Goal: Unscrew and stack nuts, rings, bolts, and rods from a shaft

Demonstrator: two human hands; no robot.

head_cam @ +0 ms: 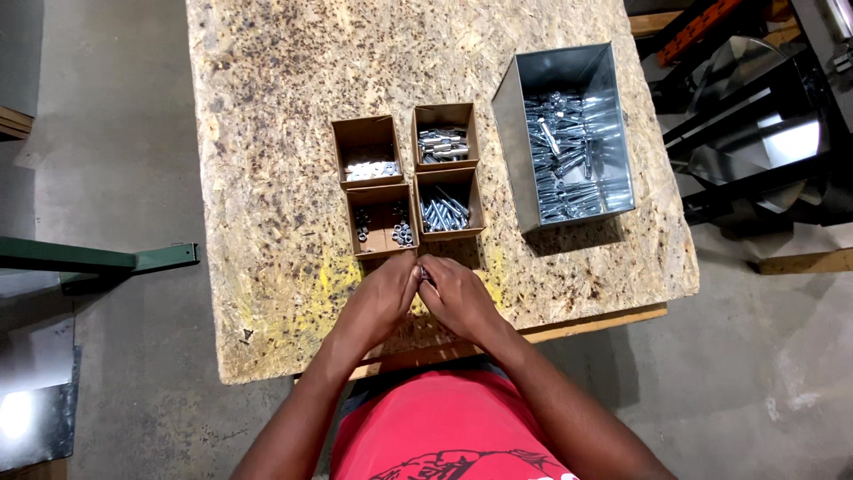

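head view: our left hand (380, 300) and right hand (455, 298) meet fingertip to fingertip, pinching a small metal fastener (424, 276), barely visible | at 12 o'clock four cardboard boxes (408, 180) of hardware | at 1 o'clock metal bin (569, 133) of bolts on the chipboard table (267, 178).

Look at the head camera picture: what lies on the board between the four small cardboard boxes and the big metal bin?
Nothing: in the head view only a bare strip of board separates the cardboard boxes from the metal bin.
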